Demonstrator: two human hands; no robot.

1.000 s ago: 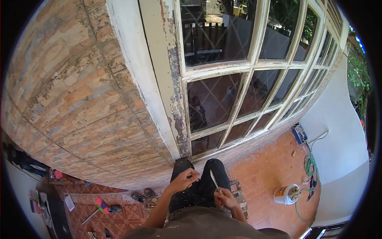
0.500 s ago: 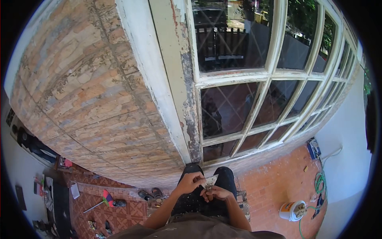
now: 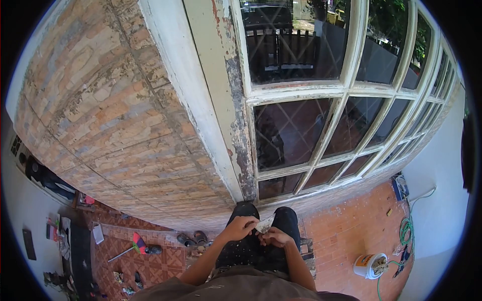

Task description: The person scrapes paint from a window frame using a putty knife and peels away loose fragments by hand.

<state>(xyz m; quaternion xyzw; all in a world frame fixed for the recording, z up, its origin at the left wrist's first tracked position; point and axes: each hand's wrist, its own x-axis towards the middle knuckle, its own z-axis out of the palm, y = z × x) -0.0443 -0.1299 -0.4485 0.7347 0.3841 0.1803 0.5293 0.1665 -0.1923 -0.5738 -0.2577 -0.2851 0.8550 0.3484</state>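
My right hand (image 3: 276, 237) grips the handle of a putty knife (image 3: 264, 224) whose pale, dirt-flecked blade points up and left. My left hand (image 3: 240, 227) meets the blade, its fingertips pinched on the blade's edge. Both hands sit close together over my black trousers (image 3: 261, 251), low in the view. Straight ahead stands a window frame (image 3: 236, 125) with peeling white paint and bare grey wood, holding several glass panes.
A brick wall (image 3: 110, 125) fills the left. Below lies a terracotta tiled floor with a white bucket (image 3: 370, 265), a green hose (image 3: 404, 236), shoes (image 3: 193, 238), a red-headed tool (image 3: 134, 247) and scattered clutter at far left. A white wall bounds the right.
My right hand swung the putty knife from pointing upward to lying across toward my left hand, and the two hands came together. The view shifted slightly left and down.
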